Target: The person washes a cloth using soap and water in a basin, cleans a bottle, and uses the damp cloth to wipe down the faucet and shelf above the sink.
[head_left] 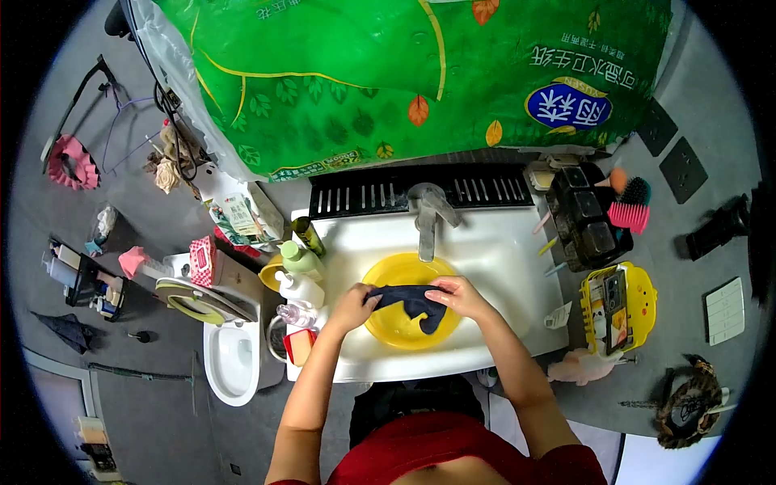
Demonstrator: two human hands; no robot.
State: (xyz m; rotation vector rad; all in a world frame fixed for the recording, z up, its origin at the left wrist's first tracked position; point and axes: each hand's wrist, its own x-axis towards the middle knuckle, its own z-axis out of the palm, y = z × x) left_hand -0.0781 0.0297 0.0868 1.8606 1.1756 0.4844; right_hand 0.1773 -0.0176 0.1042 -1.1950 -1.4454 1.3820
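Observation:
A dark blue cloth is stretched between my two hands above a yellow basin. My left hand grips its left end, and my right hand pinches the right end, where part of the cloth hangs down. The basin sits in the white sink, below a metal faucet. Whether the hanging part touches water in the basin, I cannot tell.
Several bottles, among them a white pump bottle, stand left of the sink, near a red soap box. A yellow basket and a black organizer are at the right. A green package spans the top; a toilet is at the left.

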